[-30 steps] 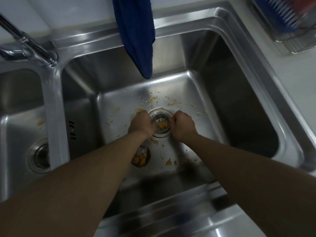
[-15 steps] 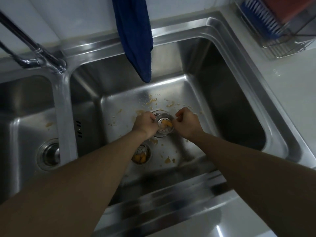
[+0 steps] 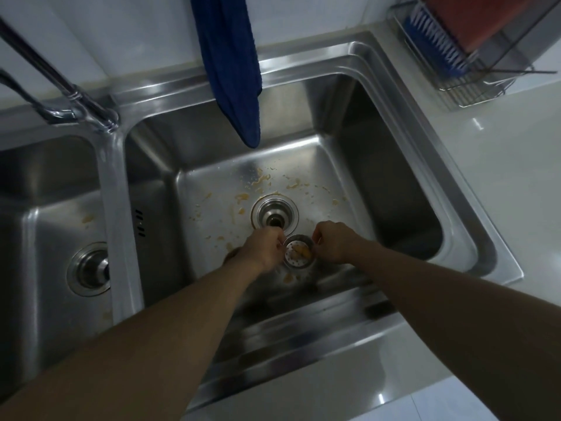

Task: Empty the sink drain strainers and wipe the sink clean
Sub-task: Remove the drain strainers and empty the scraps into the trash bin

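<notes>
A round metal strainer [image 3: 299, 253] holding yellow food scraps hangs above the floor of the right sink basin [image 3: 394, 192]. My left hand [image 3: 262, 249] pinches its left rim and my right hand [image 3: 334, 243] pinches its right rim. Just beyond it, the right basin's drain [image 3: 274, 215] stands uncovered. Yellow food bits [image 3: 258, 180] are smeared over the basin floor around the drain. My left wrist covers the spot where a second strainer lay, and only a dark edge [image 3: 229, 254] shows there. A blue cloth [image 3: 233, 65] hangs over the sink's back rim.
The left basin [image 3: 45, 223] has its own drain [image 3: 89, 268] and a small yellow smear. A chrome faucet [image 3: 76, 101] rises at the back left. On the white counter at the right, a wire rack [image 3: 473, 62] holds a blue brush and a red item.
Both hands have lifted the strainer out of the right drain and drawn it toward me, leaving the drain uncovered. My left arm now covers the second strainer on the basin floor.
</notes>
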The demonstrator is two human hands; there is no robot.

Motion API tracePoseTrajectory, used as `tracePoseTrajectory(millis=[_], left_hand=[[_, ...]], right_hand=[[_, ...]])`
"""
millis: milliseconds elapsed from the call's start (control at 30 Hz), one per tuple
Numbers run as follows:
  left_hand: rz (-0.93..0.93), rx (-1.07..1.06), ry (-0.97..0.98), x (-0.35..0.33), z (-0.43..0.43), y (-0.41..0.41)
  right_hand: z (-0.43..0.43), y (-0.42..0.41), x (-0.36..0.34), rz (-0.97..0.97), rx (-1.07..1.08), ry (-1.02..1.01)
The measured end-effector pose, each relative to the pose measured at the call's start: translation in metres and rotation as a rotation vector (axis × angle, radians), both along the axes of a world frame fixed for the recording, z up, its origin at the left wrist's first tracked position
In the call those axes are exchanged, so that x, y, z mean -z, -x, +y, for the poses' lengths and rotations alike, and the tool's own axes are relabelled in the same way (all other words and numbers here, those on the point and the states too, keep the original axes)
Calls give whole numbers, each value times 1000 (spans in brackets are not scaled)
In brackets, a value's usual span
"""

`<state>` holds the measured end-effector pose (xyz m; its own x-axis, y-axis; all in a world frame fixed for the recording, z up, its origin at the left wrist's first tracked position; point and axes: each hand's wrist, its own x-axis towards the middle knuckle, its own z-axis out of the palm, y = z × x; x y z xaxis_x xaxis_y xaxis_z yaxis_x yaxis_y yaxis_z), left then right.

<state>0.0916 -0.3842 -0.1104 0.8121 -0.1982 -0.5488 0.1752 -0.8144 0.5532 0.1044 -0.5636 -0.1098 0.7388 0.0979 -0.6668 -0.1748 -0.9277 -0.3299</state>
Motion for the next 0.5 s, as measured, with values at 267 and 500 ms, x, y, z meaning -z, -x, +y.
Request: tracePoseTrajectory(millis=[267,500], left_hand=[[-36,89,-29,-4,5,11],[-152,144,-80,-44,26,10]], right_hand=[[-1,4,-14,49,-55,-4],[-5,9,-46,-12,-31,-30]])
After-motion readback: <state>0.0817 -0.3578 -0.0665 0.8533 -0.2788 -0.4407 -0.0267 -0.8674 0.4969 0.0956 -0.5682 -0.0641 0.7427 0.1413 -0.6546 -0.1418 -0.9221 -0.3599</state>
